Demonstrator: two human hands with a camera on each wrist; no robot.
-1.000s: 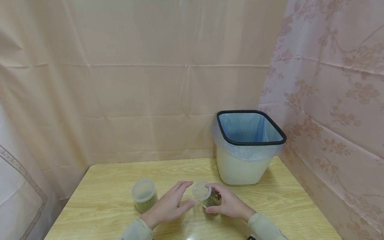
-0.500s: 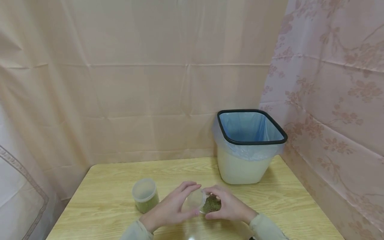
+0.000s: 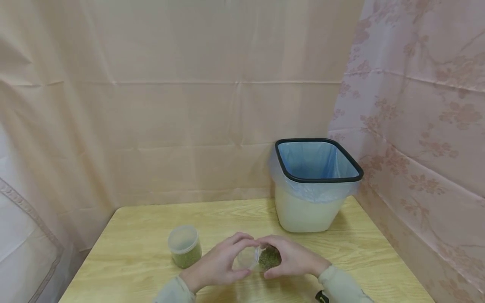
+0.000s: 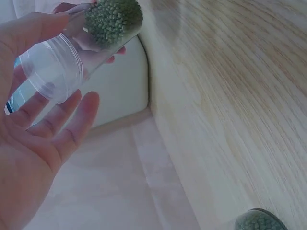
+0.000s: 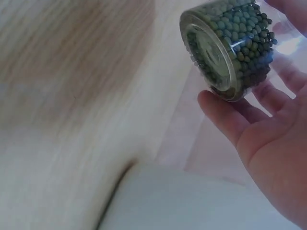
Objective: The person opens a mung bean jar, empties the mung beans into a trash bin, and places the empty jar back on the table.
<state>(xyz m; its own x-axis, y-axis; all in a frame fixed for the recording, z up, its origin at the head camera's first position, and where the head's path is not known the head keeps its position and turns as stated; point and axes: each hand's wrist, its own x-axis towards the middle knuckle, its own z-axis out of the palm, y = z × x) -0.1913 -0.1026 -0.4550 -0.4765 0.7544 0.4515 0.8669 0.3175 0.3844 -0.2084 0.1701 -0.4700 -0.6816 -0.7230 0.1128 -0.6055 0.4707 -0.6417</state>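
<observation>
A clear plastic jar (image 5: 230, 48), part full of small green beans (image 4: 112, 21), is tipped on its side above the table, its lid end toward my left hand. My right hand (image 3: 297, 257) grips its body, fingers and thumb around it. My left hand (image 3: 217, 261) has its thumb and fingers curved around the translucent lid (image 4: 53, 67); the thumb touches the lid's rim in the left wrist view. The lid is on the jar. To the left of that hand a second lidded jar (image 3: 185, 248) of green beans stands upright on the table.
A cream waste bin (image 3: 307, 210) with a black rim and blue liner stands at the table's back right. The light wood table (image 3: 125, 252) meets a beige curtain (image 3: 170, 105) behind and a floral pink curtain (image 3: 424, 147) on the right.
My left hand has moved right and closed around the lid. The jar in my right hand has tipped further over, its lid now facing left. The second jar stays put.
</observation>
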